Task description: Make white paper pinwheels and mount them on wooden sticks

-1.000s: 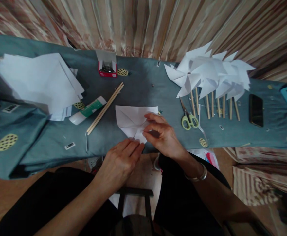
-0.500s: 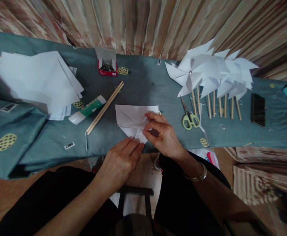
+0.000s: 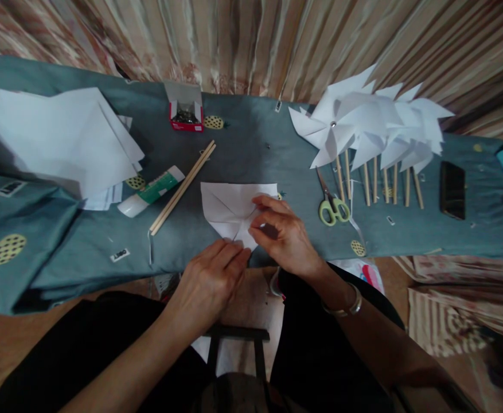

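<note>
**Creased white sheet point(image 3: 225, 198) held at its near edge by two hands**

The sheet is laid on the blue-green tablecloth point(image 3: 242, 149), close to the cloth's near edge, and is taken here as the middle of a clock face, with twelve pointing away from the person. Fold lines are seen running across it.

At seven o'clock, the sheet's near edge is gripped by the left hand point(image 3: 212, 278), whose fingers are kept together and pressed flat on the paper, with the thumb drawn in beside them. At four o'clock, the right hand point(image 3: 286, 238) is set over the sheet's right part; its thumb and forefinger are curled almost tip to tip, but whether paper or some small piece is pinched there cannot be told. A bangle point(image 3: 341, 313) is worn on that wrist.

At ten o'clock, two wooden sticks point(image 3: 182, 188) are placed side by side, with a white-and-green tube point(image 3: 152, 192) just beyond them and a stack of white paper point(image 3: 62, 140) farther out. At eleven, a red box point(image 3: 186, 119) is stood open, filled with small shiny pieces. At two, finished paper pinwheels point(image 3: 371, 123) are laid overlapping, their sticks pointed toward the person. At three, green-handled scissors point(image 3: 334, 211) are found, and a dark phone point(image 3: 452, 190) well beyond. Twelve is taken up by a striped curtain point(image 3: 234, 46).
</note>
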A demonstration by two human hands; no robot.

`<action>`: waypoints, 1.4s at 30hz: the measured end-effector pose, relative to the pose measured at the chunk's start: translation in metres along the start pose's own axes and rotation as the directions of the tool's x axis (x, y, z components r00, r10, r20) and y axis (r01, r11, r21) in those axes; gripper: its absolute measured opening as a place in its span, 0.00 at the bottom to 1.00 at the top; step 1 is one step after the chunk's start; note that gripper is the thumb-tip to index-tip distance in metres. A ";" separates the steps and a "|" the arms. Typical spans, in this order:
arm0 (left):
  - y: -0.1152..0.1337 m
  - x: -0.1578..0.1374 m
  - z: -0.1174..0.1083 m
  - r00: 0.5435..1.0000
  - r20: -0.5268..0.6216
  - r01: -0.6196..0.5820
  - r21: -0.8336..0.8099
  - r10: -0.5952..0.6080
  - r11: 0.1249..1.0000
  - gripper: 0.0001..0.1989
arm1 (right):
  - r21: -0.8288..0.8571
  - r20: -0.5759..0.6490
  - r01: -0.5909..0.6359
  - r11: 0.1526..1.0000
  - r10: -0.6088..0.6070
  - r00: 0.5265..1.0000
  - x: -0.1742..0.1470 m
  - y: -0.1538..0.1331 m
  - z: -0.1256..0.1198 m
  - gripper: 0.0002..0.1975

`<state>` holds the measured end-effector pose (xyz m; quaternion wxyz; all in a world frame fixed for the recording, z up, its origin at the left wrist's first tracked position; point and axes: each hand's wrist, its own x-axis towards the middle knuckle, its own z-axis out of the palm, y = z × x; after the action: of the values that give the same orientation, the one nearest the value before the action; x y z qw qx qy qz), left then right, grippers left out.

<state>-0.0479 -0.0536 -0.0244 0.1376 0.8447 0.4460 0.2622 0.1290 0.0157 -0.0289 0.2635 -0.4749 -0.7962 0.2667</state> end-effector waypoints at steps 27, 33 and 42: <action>0.001 0.002 0.000 1.000 0.017 -0.014 -0.006 0.014 1.000 0.09 | -0.078 0.016 0.099 0.992 -0.098 0.995 -0.009 -0.001 0.001 0.08; 0.001 0.001 -0.001 1.000 0.022 -0.010 -0.002 0.010 1.000 0.09 | -0.125 0.049 0.179 0.976 -0.174 0.984 -0.014 0.004 0.004 0.14; 0.002 0.003 -0.003 0.998 0.055 -0.004 -0.001 0.004 1.000 0.09 | -0.239 0.067 0.190 0.952 -0.179 0.982 -0.021 0.003 0.017 0.15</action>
<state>-0.0468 -0.0519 -0.0205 0.1497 0.8523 0.4402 0.2396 0.1283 -0.0053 -0.0467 0.2091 -0.4214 -0.8694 0.1513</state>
